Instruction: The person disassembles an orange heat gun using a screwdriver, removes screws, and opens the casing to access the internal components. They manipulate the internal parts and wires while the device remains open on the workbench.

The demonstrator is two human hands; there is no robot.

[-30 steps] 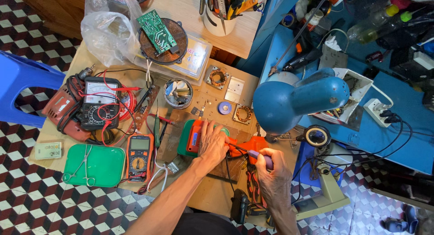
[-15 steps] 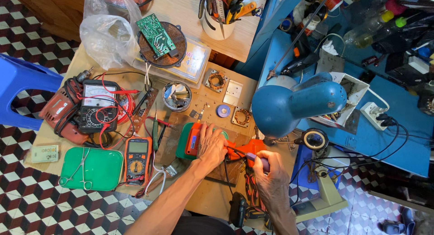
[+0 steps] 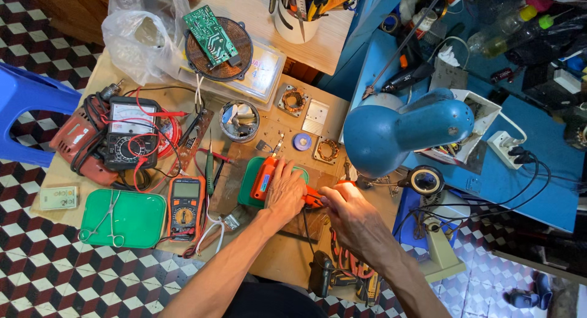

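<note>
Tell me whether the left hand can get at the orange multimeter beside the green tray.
Probably yes. The left hand rests on the orange tool, and the orange multimeter lies just to its left, face up with nothing on top. Only loose white wires lie between them, and these look easy to pass over.

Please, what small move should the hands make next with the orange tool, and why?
Probably keep the left hand pressing the orange tool flat on the green tray while the right hand works at its near end: both hands already meet there, and the tool lies loose on the cluttered table.
</note>
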